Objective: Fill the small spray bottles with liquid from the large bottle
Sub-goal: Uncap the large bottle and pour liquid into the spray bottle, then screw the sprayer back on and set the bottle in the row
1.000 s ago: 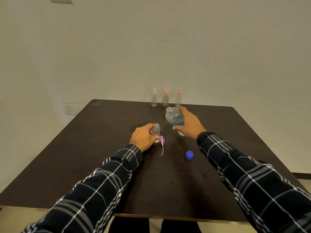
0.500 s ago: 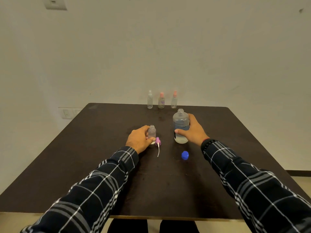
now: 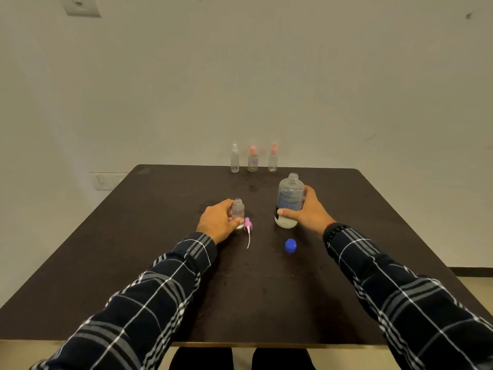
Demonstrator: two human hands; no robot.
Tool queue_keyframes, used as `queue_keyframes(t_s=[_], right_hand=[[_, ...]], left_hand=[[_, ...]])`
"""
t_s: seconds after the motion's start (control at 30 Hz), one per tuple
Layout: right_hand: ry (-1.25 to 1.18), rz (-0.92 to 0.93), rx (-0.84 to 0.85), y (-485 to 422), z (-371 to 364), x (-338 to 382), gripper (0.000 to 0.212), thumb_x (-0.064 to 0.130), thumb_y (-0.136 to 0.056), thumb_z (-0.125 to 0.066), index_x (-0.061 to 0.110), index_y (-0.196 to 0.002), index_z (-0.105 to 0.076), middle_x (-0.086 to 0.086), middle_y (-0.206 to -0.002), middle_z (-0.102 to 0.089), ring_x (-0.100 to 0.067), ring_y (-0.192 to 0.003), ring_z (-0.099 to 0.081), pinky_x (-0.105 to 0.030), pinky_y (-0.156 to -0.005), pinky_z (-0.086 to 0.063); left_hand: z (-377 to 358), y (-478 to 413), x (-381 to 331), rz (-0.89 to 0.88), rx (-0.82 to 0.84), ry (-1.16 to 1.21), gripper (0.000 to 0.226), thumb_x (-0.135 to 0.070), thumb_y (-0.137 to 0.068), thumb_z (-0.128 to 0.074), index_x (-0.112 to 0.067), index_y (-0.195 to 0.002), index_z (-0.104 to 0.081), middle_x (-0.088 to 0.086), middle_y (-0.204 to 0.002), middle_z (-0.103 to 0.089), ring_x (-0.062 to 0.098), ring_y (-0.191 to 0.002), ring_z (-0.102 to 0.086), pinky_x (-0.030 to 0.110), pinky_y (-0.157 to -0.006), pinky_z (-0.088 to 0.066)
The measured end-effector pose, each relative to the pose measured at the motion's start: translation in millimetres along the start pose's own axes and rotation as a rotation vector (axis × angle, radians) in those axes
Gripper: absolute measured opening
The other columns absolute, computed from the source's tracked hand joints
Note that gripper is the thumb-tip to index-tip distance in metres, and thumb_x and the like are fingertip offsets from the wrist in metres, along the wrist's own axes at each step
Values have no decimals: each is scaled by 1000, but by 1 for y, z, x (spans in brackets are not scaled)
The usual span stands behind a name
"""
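My left hand (image 3: 218, 220) grips a small clear spray bottle (image 3: 238, 212) that stands uncapped on the dark table (image 3: 160, 249). Its pink spray head (image 3: 247, 225) with a white tube lies just right of it. My right hand (image 3: 306, 212) holds the large clear bottle (image 3: 289, 201), which stands upright and open with a little liquid at its bottom. The blue cap (image 3: 290, 245) lies on the table in front of it. Three small spray bottles stand at the far edge: one with a clear top (image 3: 234, 159) and two with pink tops (image 3: 252, 160) (image 3: 273, 158).
A pale wall rises right behind the far table edge. A wall socket (image 3: 102, 181) sits low on the left, and a switch plate (image 3: 80, 5) is at the top left. Both plaid sleeves stretch over the near half of the table.
The large bottle went from tilted over near the small one to standing upright on the table further right. My left hand kept its hold on the small bottle.
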State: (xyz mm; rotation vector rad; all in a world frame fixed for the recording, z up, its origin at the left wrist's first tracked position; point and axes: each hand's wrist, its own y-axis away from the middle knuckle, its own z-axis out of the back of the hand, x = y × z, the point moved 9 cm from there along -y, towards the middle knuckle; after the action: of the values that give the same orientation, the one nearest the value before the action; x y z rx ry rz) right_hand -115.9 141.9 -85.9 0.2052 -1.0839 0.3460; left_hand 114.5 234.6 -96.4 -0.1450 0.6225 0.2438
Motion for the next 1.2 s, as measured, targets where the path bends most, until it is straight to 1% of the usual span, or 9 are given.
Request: queue_keyframes(t_s=[0.07,0.13,0.2,0.3,0.47,0.7,0.9,1.07,1.2], right_hand=[[29,-44,-139,10,9,-2,108,53,-70,-86,19,-150,-22,-9,-144,-45,-23,-127,-52,-45,-109,-45],[79,3,-395,32,27,9,83,69,-76,-68,21,-136,-36,-2,-129,-51,-19,-113,-55,-46,-99,-51],[159,160,-605,57,37,32,47,62,-86,-57,26,-114,-47,9,-101,-54,-12,-92,-56,-40,-82,-53],[336,328,-488,67,9,64,16,41,-96,-54,26,-90,-53,10,-75,-55,-9,-69,-54,-30,-63,-47],[603,123,-117,30,-68,51,22,33,-98,-53,19,-101,-69,-1,-96,-72,-21,-91,-67,-38,-81,-56],[718,-80,-61,6,-102,39,34,38,-99,-57,10,-116,-62,-13,-118,-67,-31,-108,-65,-39,-85,-52],[718,-105,-35,-2,-105,30,35,44,-98,-58,12,-112,-61,-11,-112,-68,-29,-103,-66,-40,-85,-55],[601,-51,-194,-2,-90,40,33,40,-100,-56,13,-115,-66,-10,-113,-68,-29,-105,-64,-43,-90,-55],[319,170,-431,10,-67,70,25,31,-97,-62,19,-119,-66,-4,-112,-66,-21,-102,-63,-43,-88,-56]], left_hand=[[-1,0,1,-1,3,-4,57,-35,-91,-70,-20,-142,-48,0,-125,-65,15,-107,-62,32,-98,-49],[0,0,1,3,5,-3,57,-35,-91,-70,-21,-142,-48,2,-127,-64,17,-111,-62,35,-100,-50],[0,-1,1,5,7,-3,57,-35,-91,-70,-21,-142,-48,1,-125,-65,15,-107,-62,34,-99,-50],[1,0,0,0,1,11,55,-33,-91,-71,-22,-140,-49,-1,-122,-66,9,-97,-58,28,-93,-47],[1,2,-1,6,-10,41,54,-32,-90,-72,-23,-139,-51,-2,-122,-67,9,-100,-60,31,-97,-48],[3,3,-1,3,-22,36,52,-34,-91,-71,-24,-138,-52,0,-126,-66,16,-112,-62,30,-96,-45],[1,2,1,-3,-11,52,54,-40,-89,-72,-25,-137,-52,-1,-125,-66,15,-110,-62,29,-94,-45],[1,1,0,3,-9,39,53,-33,-91,-71,-24,-139,-51,0,-128,-65,16,-113,-62,33,-100,-46],[0,0,1,2,-10,29,54,-33,-90,-72,-24,-139,-50,-1,-126,-65,16,-111,-61,34,-100,-47]])
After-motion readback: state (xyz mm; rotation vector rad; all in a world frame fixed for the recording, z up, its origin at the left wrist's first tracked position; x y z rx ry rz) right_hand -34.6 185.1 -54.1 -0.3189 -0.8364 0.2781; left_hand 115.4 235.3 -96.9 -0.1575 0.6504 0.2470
